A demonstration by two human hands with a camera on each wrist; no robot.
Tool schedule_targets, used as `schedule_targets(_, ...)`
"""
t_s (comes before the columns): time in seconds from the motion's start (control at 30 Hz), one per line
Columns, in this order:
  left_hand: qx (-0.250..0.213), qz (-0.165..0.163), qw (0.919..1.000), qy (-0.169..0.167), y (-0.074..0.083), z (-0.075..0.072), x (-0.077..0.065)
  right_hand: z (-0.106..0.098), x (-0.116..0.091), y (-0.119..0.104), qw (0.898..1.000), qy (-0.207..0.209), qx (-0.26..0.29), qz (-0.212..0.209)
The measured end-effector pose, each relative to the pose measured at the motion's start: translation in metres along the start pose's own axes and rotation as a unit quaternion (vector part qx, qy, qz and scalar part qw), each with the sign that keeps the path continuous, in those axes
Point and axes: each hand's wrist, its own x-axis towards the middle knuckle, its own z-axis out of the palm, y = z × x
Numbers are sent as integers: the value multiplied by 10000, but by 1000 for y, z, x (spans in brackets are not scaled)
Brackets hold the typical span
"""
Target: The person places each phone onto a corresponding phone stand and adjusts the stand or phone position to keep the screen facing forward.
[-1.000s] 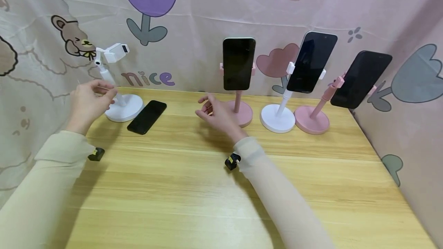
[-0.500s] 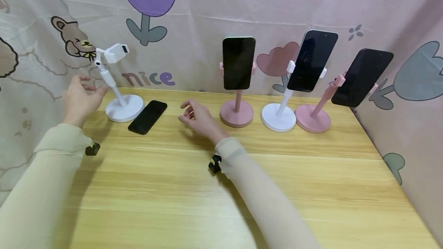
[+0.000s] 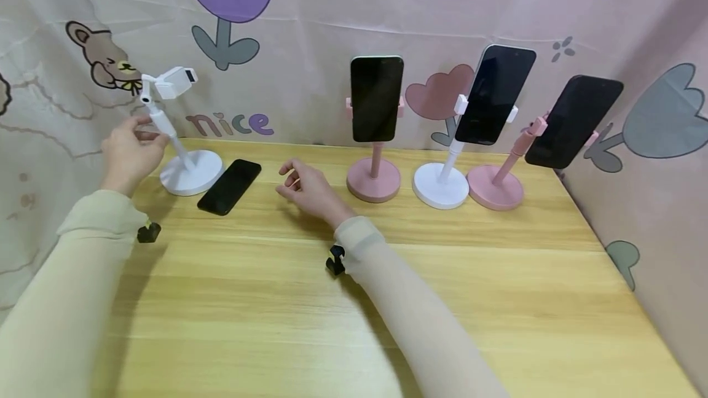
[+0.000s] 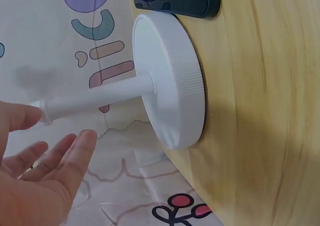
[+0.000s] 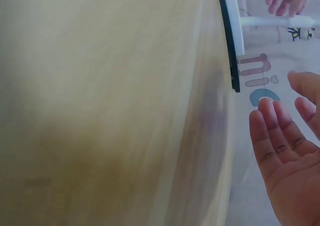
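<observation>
At the table's left stands a white phone stand (image 3: 190, 175) with a round base, a tilted pole and a clamp head holding no phone. My left hand (image 3: 133, 157) is beside its pole. In the left wrist view that hand's thumb (image 4: 22, 117) lies at the collar of the pole (image 4: 95, 98), while the fingers spread below, apart from it. A black phone (image 3: 229, 187) lies flat against the right side of the base. My right hand (image 3: 311, 189) hovers right of this phone, fingers loosely bent and holding nothing; the right wrist view shows its bare palm (image 5: 295, 181).
Further right stand a pink stand (image 3: 373, 180), a white stand (image 3: 440, 186) and another pink stand (image 3: 495, 188), each carrying an upright or tilted dark phone. A printed cloth (image 3: 310, 48) hangs behind the wooden table (image 3: 265, 312).
My right hand has moved left, away from the nearest pink stand. My left hand drew back left from the white stand's pole, then came in again lower down. The view shifted slightly.
</observation>
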Motion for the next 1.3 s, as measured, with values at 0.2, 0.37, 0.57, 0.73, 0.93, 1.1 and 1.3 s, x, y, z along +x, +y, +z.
schedule_targets(0.2, 21, 193, 9998, 93, 7, 7, 3, 2, 1, -2, 9998, -66, -141, -116)
schedule_targets(0.37, -67, 95, 9998, 162, 12, 12, 4, 3, 0, -2, 9997, -16, -182, -151)
schedule_targets(0.57, -239, 111, 9995, 192, 10, 12, 5, 5, 1, -2, 9995, -67, -236, -180)
schedule_targets(0.73, -256, 92, 9996, 126, 10, 12, 4, 8, 2, -3, 9989, -131, -336, -288)
schedule_targets(0.93, -290, 144, 9995, 44, 11, 8, -1, 10, 3, -6, 9986, -142, -401, -323)
schedule_targets(1.1, -233, 339, 9991, 93, 10, 6, -8, 10, 2, -9, 9985, -176, -406, -337)
schedule_targets(1.3, -81, 371, 9993, 40, 7, 1, -15, 11, 2, -10, 9981, -234, -425, -390)
